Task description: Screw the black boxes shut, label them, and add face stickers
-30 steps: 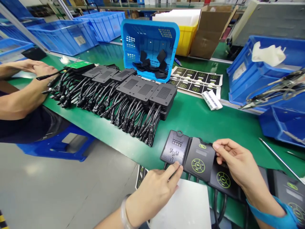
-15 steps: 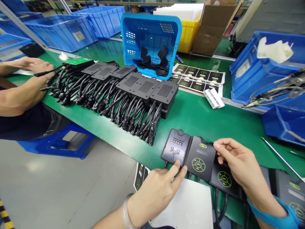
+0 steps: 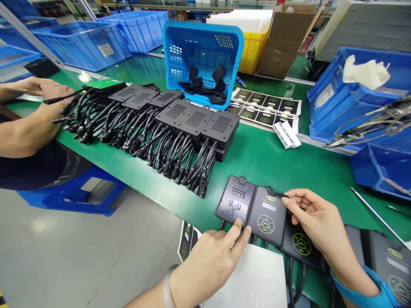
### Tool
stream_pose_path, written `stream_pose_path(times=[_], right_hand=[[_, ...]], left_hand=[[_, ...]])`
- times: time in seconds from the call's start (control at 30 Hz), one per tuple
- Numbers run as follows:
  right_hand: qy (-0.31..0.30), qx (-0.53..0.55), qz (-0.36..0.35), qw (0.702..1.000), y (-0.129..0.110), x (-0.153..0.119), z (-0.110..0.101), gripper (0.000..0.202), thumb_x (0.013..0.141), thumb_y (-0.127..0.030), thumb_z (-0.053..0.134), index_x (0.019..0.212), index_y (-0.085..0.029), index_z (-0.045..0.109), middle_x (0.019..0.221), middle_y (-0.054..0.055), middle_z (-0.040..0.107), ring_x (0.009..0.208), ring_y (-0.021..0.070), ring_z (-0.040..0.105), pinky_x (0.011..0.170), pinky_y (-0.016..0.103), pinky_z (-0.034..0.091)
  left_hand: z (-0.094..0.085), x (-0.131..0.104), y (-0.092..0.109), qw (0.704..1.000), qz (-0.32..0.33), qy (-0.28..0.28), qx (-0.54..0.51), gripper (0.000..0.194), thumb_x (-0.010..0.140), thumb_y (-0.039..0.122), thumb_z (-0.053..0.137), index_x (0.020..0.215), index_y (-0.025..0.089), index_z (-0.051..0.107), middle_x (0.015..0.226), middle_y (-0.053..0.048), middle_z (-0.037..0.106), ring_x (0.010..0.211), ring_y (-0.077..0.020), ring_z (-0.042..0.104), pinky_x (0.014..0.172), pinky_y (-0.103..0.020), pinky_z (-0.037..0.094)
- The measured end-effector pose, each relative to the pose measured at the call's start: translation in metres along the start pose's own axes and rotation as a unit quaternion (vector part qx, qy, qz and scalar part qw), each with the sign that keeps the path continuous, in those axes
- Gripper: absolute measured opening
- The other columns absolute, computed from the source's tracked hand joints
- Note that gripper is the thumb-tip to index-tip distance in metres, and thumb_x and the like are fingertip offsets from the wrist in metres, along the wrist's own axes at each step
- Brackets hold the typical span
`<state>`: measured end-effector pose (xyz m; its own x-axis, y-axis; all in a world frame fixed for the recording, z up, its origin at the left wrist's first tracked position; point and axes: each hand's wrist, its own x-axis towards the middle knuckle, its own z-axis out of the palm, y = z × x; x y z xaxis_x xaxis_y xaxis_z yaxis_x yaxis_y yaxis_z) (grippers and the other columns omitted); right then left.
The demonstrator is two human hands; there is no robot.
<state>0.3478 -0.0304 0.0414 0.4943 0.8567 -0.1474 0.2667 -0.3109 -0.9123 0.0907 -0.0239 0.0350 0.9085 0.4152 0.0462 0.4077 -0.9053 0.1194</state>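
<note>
A black controller box [image 3: 236, 200] with a digit display and bare buttons lies on the green bench. Beside it, a second box bears a black label [image 3: 266, 223] with a green ring of keys and a pale window. My left hand [image 3: 214, 256] has index and middle fingers stretched out, their tips at the lower edges where these two boxes meet. My right hand [image 3: 310, 218] is closed, thumb and forefinger pinching the label's upper right corner. Under my right hand lies another labelled box [image 3: 302, 244], with cables below it.
Stacked black boxes [image 3: 192, 117] with cables fill the bench's left. Behind them stands a blue basket [image 3: 236, 64] holding black pieces. Label sheets [image 3: 268, 105], a white block [image 3: 287, 134], blue bins [image 3: 330, 98] and a metal rod [image 3: 379, 214] are around. A co-worker's arms [image 3: 28, 115] rest at far left.
The label's window now looks paler than before. Both hands keep nearly the same hold, and the view has shifted slightly.
</note>
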Motion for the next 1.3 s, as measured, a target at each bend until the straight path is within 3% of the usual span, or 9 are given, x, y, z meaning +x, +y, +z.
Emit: stream_pose_path(times=[0.23, 1.0, 1.17, 1.3], right_hand=[[-0.006, 0.005, 0.002, 1.0, -0.002, 0.0, 0.002, 0.041, 0.065, -0.055, 0.079, 0.079, -0.018, 0.068, 0.063, 0.0, 0.061, 0.039, 0.0081, 0.049, 0.036, 0.021, 0.042], [-0.001, -0.111, -0.003, 0.994, 0.011, -0.001, 0.002, 0.038, 0.074, -0.057, 0.065, 0.088, -0.021, 0.067, 0.068, -0.001, 0.061, 0.042, 0.0101, 0.051, 0.046, 0.027, 0.042], [0.036, -0.241, -0.114, 0.963, 0.012, -0.002, 0.002, 0.031, 0.081, -0.053, 0.059, 0.085, -0.023, 0.067, 0.068, 0.001, 0.063, 0.058, 0.0174, 0.06, 0.06, 0.033, 0.047], [0.042, -0.327, -0.194, 0.924, 0.013, -0.014, 0.003, 0.039, 0.09, -0.056, 0.047, 0.098, -0.021, 0.063, 0.09, 0.008, 0.064, 0.073, 0.0224, 0.061, 0.065, 0.037, 0.049]], left_hand=[[0.0, 0.0, 0.0, 1.0, 0.004, -0.011, 0.004, 0.052, 0.094, 0.01, 0.052, 0.144, 0.006, 0.043, 0.138, -0.023, 0.057, 0.074, -0.0205, 0.07, 0.057, -0.034, 0.059], [0.007, -0.003, -0.001, 1.0, 0.003, -0.008, 0.0, 0.055, 0.093, 0.007, 0.048, 0.147, 0.006, 0.038, 0.141, -0.024, 0.054, 0.08, -0.0228, 0.071, 0.057, -0.035, 0.059], [0.006, -0.002, -0.001, 1.0, -0.011, -0.009, -0.017, 0.052, 0.095, 0.009, 0.049, 0.147, 0.007, 0.039, 0.141, -0.022, 0.054, 0.078, -0.0221, 0.071, 0.059, -0.036, 0.059], [-0.005, -0.004, -0.004, 0.997, -0.028, 0.016, -0.067, 0.045, 0.102, 0.014, 0.041, 0.147, 0.014, 0.038, 0.139, -0.016, 0.057, 0.08, -0.0206, 0.071, 0.059, -0.036, 0.059]])
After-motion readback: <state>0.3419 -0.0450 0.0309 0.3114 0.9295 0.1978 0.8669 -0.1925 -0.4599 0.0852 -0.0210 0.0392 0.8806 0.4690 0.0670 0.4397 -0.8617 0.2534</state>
